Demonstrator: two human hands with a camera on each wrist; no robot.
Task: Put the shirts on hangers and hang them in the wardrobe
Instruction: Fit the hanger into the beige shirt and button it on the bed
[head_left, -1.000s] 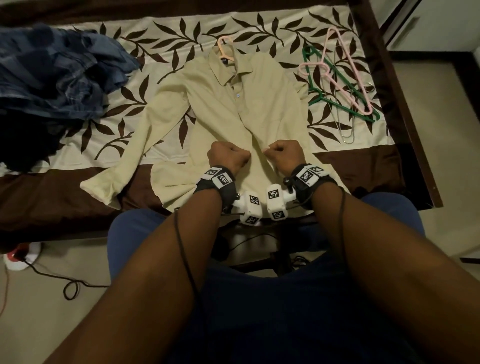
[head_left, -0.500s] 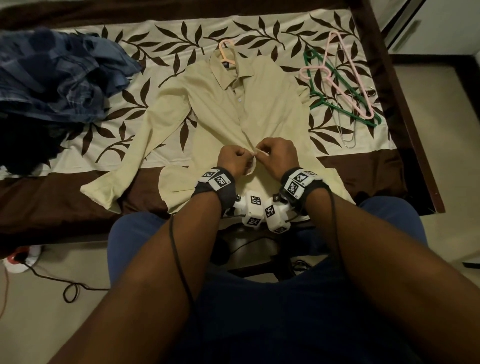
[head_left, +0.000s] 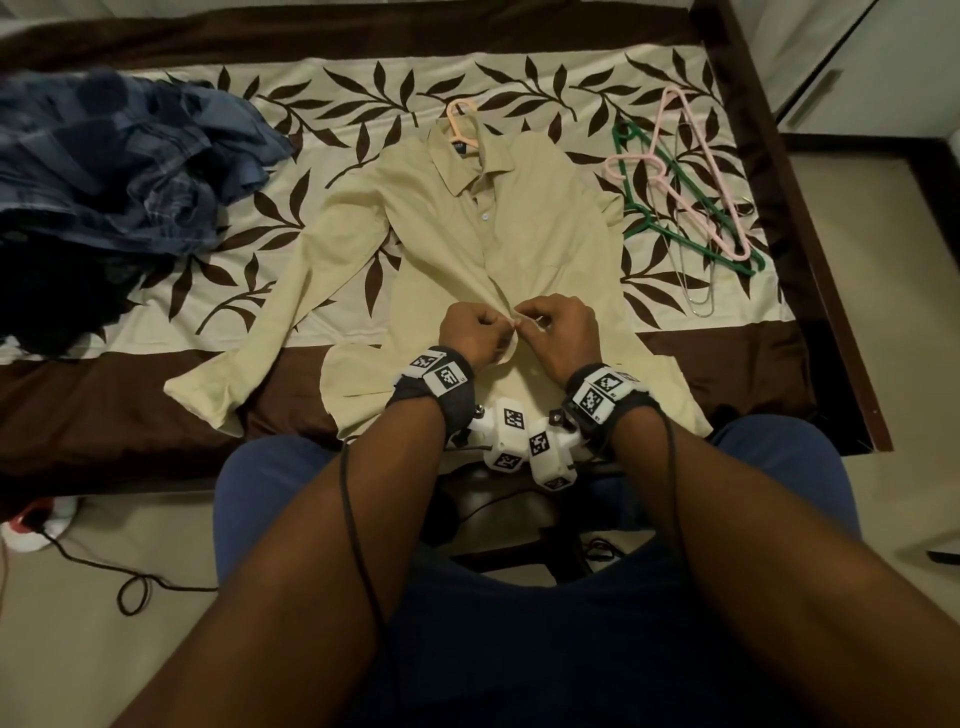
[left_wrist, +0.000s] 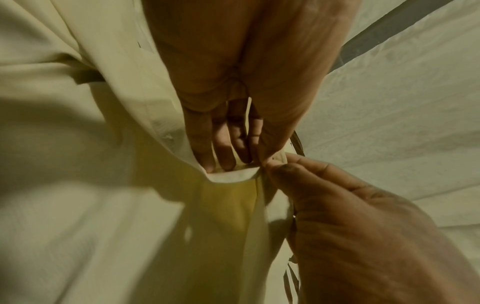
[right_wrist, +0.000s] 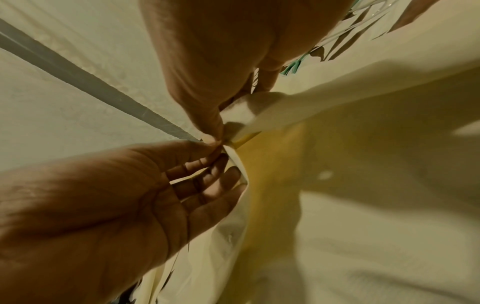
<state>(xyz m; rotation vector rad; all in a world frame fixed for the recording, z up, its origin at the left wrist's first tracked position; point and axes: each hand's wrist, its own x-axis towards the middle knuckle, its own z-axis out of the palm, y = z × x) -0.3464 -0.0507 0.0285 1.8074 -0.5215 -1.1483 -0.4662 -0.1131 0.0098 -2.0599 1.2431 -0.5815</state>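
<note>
Both fists were apart a second ago; now the left hand and right hand meet, fingers pinching the cream shirt placket edges. Looks like buttoning up before it goes in the wardrobe.

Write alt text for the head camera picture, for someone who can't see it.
Two hands, left hand and right hand, pinch the front edges of a cream shirt lying on a leaf-patterned bed, a pink hanger at its collar. Spare hangers lie to the right, blue clothes heaped to the left.
</note>
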